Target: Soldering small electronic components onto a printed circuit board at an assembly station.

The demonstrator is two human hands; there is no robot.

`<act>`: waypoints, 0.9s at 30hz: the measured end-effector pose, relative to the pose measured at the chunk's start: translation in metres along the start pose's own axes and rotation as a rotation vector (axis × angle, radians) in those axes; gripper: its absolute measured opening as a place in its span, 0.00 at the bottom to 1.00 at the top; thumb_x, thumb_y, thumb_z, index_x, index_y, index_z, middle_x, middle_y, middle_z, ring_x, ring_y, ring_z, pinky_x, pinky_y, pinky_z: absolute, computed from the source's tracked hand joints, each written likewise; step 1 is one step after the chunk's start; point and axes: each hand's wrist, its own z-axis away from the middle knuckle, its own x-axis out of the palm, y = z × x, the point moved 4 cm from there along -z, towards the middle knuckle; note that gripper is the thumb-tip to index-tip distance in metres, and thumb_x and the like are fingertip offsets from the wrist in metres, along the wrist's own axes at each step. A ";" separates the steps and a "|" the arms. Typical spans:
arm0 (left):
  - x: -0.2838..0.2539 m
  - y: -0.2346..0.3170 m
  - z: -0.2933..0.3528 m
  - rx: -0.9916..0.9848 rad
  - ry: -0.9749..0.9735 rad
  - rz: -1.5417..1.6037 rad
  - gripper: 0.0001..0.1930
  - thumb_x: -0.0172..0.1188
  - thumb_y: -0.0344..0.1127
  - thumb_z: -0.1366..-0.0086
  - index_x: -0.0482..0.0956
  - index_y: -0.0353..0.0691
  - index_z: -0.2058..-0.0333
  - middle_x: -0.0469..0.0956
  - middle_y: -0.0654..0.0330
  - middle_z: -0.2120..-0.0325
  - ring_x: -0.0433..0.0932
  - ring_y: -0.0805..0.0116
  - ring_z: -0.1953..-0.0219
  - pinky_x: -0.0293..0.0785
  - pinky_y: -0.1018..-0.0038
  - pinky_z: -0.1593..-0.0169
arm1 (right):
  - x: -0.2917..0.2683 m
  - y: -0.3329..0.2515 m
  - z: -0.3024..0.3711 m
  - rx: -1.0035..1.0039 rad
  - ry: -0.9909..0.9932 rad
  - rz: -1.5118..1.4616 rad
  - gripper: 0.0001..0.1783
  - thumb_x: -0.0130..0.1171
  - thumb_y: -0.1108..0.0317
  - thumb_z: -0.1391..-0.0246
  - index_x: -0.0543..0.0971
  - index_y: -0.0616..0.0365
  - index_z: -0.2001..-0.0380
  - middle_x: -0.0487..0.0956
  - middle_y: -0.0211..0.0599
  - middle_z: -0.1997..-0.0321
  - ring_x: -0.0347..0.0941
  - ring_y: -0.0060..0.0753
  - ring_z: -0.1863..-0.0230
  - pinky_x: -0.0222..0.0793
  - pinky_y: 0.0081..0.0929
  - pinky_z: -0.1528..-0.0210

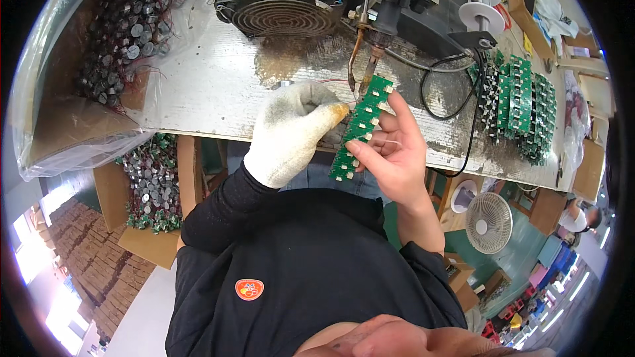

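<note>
My left hand (286,131), in a white glove with a stained fingertip, is closed in a pinch beside the board's upper part. A small silver part (285,84) peeks out behind the glove, and a thin red wire (334,81) runs from there toward the iron. My bare right hand (399,155) grips a long green circuit board (362,122) by its right edge, thumb on top. Pale connectors line this tilted strip. Right above its upper end are the soldering iron (372,62) and a bent solder feed tube (355,52).
A black fan (281,16) stands behind my hands, with a solder spool (481,3) at far right. Green boards (522,102) are stacked on the right. Wired round silver parts (132,33) heap at left; a cardboard box (109,185) below holds more. A black cable (471,138) hangs over the edge.
</note>
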 end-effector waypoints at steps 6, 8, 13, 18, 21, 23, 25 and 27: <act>-0.002 -0.012 0.000 -0.084 0.008 0.047 0.09 0.57 0.31 0.38 0.76 0.30 0.64 0.77 0.60 0.72 0.77 0.76 0.72 0.74 0.80 0.70 | 0.001 0.003 0.001 0.045 0.003 0.005 0.45 0.59 0.85 0.51 0.47 0.62 0.34 0.75 0.46 0.56 0.74 0.19 0.72 0.69 0.15 0.75; -0.002 -0.015 -0.001 -0.068 0.000 0.068 0.09 0.57 0.31 0.38 0.76 0.30 0.63 0.77 0.60 0.72 0.77 0.76 0.72 0.74 0.80 0.69 | 0.000 0.005 0.002 0.054 0.012 0.010 0.45 0.59 0.84 0.51 0.47 0.62 0.34 0.75 0.45 0.57 0.74 0.19 0.73 0.69 0.15 0.76; 0.002 -0.010 0.002 -0.059 0.001 0.112 0.09 0.57 0.32 0.37 0.76 0.31 0.63 0.78 0.61 0.72 0.77 0.77 0.71 0.74 0.80 0.69 | 0.000 0.004 0.004 0.085 -0.008 0.007 0.44 0.59 0.84 0.50 0.47 0.61 0.34 0.77 0.42 0.62 0.73 0.18 0.75 0.68 0.14 0.76; 0.002 -0.005 0.002 -0.042 0.006 0.091 0.09 0.57 0.33 0.36 0.76 0.31 0.63 0.78 0.61 0.72 0.77 0.77 0.71 0.74 0.80 0.68 | 0.004 0.002 0.004 0.087 -0.009 0.013 0.44 0.59 0.84 0.50 0.47 0.62 0.34 0.77 0.41 0.62 0.72 0.17 0.76 0.67 0.14 0.76; 0.004 -0.006 0.002 -0.032 0.008 0.118 0.09 0.57 0.33 0.36 0.76 0.32 0.63 0.78 0.62 0.72 0.76 0.77 0.71 0.74 0.81 0.68 | 0.005 0.001 0.004 0.090 -0.011 0.019 0.44 0.58 0.84 0.50 0.47 0.62 0.34 0.77 0.42 0.62 0.72 0.17 0.76 0.67 0.13 0.77; 0.005 -0.006 0.001 -0.039 0.018 0.119 0.09 0.57 0.33 0.36 0.76 0.32 0.63 0.78 0.62 0.72 0.76 0.77 0.72 0.74 0.81 0.69 | 0.004 0.001 0.005 0.090 -0.007 0.020 0.44 0.58 0.84 0.50 0.47 0.62 0.34 0.77 0.42 0.62 0.72 0.17 0.76 0.66 0.13 0.77; 0.006 -0.007 0.001 -0.046 0.030 0.120 0.09 0.57 0.33 0.36 0.76 0.32 0.63 0.78 0.62 0.72 0.76 0.77 0.72 0.74 0.81 0.69 | 0.004 0.002 0.005 0.083 -0.008 0.014 0.44 0.58 0.83 0.50 0.47 0.62 0.34 0.77 0.42 0.62 0.72 0.17 0.76 0.66 0.13 0.77; 0.006 -0.007 0.002 -0.046 0.046 0.156 0.09 0.56 0.32 0.36 0.76 0.31 0.64 0.78 0.61 0.73 0.76 0.78 0.73 0.73 0.81 0.70 | 0.004 0.002 0.005 0.082 -0.014 0.018 0.44 0.58 0.84 0.50 0.47 0.62 0.34 0.77 0.41 0.62 0.72 0.17 0.76 0.66 0.13 0.77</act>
